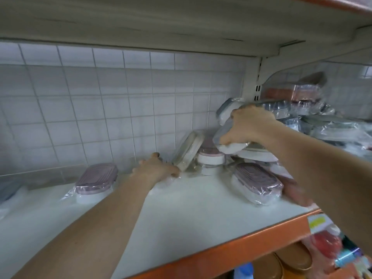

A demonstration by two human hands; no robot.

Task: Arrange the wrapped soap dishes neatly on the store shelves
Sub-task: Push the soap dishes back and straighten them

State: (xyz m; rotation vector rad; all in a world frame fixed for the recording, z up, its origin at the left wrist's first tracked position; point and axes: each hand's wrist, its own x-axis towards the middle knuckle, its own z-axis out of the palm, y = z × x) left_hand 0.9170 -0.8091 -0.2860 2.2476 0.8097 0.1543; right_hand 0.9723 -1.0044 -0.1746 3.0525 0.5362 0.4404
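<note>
Shelf (191, 208), white, orange front edge: your left hand (156, 168) lies on a wrapped dish (167, 181) near the back, fingers curled over it. Your right hand (249, 125) grips a grey-lidded wrapped soap dish (227, 147), lifted above the heap (211, 156) by the tiled wall (100, 107). One mauve-lidded dish (96, 178) lies flat at left; another mauve dish (257, 184) lies flat at right, beside the heap.
</note>
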